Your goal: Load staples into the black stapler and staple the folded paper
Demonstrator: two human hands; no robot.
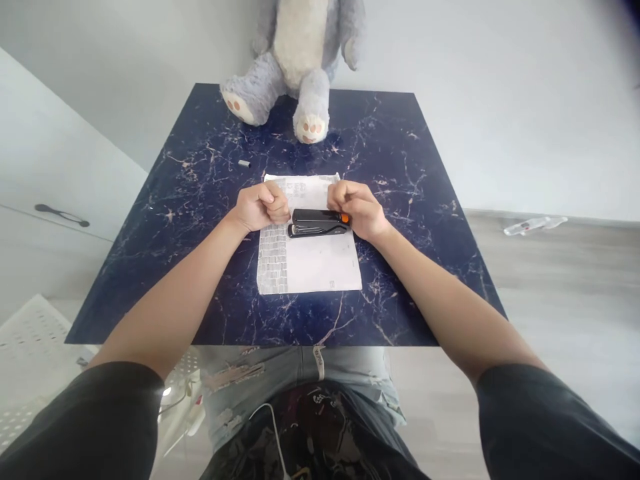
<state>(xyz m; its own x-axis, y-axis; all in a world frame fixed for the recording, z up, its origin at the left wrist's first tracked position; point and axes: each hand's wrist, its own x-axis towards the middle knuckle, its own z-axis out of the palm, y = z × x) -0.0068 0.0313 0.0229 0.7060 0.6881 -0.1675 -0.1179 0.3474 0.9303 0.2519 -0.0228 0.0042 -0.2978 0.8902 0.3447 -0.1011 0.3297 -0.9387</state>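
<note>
A black stapler with an orange patch at its right end lies across a printed sheet of paper. My left hand is curled into a fist over the sheet's left edge, just left of the stapler. My right hand is also closed, its knuckles up, right against the stapler's orange end. Whether it touches the stapler there I cannot tell. Nothing shows inside either fist. Beyond my left hand, a small silver-grey piece, perhaps a strip of staples, lies on the tabletop.
The dark blue marble-patterned table holds all of this. A grey and white plush toy sits at its back edge against the wall. White drawers stand left; a perforated white piece is below. A clear plastic item lies on the floor at right.
</note>
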